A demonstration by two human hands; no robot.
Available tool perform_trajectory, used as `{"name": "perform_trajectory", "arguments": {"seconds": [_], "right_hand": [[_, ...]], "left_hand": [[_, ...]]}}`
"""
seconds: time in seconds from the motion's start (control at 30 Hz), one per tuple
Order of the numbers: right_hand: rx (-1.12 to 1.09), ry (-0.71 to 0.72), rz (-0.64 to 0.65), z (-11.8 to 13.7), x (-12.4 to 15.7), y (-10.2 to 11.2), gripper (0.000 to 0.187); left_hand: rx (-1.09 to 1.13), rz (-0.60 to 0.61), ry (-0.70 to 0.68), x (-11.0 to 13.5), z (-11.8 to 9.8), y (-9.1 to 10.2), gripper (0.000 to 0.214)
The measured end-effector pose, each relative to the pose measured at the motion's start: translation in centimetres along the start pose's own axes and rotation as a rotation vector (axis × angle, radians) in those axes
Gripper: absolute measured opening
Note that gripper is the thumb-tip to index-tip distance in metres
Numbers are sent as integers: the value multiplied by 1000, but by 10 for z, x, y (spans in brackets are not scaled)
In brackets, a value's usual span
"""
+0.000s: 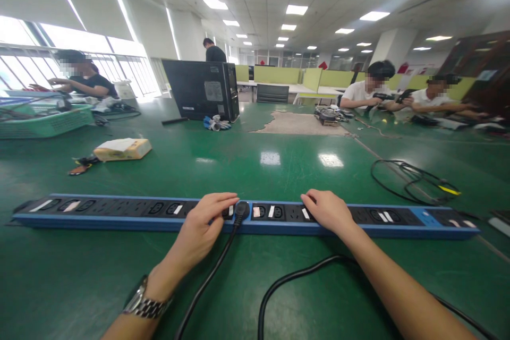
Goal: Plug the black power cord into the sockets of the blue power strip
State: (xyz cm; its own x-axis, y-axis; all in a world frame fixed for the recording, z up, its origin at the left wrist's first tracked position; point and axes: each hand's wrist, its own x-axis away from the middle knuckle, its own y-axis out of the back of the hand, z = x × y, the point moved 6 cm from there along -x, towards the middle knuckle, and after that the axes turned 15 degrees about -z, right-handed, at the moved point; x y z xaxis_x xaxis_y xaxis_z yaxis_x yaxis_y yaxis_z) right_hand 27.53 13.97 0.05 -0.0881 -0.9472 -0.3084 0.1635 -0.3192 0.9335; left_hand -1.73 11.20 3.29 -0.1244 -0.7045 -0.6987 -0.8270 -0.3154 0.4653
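A long blue and black power strip (131, 224) lies across the green table in front of me, with rows of sockets and several small white labels. A black plug (241, 210) sits in a socket near its middle, and its thick cord runs down toward me. Just left of the plug, my left hand (205, 223) lies over the strip, its fingers stretched out and the fingertips close to the plug. Farther right, my right hand (329, 211) rests on the strip with bent fingers, partly hidden behind the hand. A watch (145, 300) is on my left wrist.
Another black cable (287, 276) curves across the near table, and a coiled cable (410, 180) lies at right. Beyond the strip are a tissue pack (123, 150), a computer tower (201, 90), gloves (216, 123) and a green basket (48, 122). Several people are farther back.
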Motion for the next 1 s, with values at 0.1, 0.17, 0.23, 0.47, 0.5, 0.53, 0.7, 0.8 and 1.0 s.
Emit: {"name": "perform_trajectory", "arguments": {"seconds": [0.1,0.17,0.23,0.47,0.5,0.53,0.7,0.8,1.0], "right_hand": [[-3,3,-4,0,0,0,47],[-4,5,-6,0,0,0,47],[-4,6,-9,0,0,0,46],[-15,6,-13,0,-1,-2,44],[-18,8,-20,0,0,-1,43],[-17,19,-44,0,0,1,40],[-83,129,-302,19,4,23,30],[-240,146,-285,51,6,33,29],[-307,160,-38,136,5,31,49]], "left_hand": [[-24,82,-96,6,3,-4,53],[-54,110,-117,9,5,-5,56],[-99,133,-120,12,8,-5,55],[-183,140,-108,15,15,-6,52],[-166,133,-101,14,15,-5,49],[-142,124,-89,13,14,-5,47],[-72,16,105,-2,20,-2,40],[-183,-42,154,-13,27,-4,34],[-417,34,80,-14,36,-22,27]]}}
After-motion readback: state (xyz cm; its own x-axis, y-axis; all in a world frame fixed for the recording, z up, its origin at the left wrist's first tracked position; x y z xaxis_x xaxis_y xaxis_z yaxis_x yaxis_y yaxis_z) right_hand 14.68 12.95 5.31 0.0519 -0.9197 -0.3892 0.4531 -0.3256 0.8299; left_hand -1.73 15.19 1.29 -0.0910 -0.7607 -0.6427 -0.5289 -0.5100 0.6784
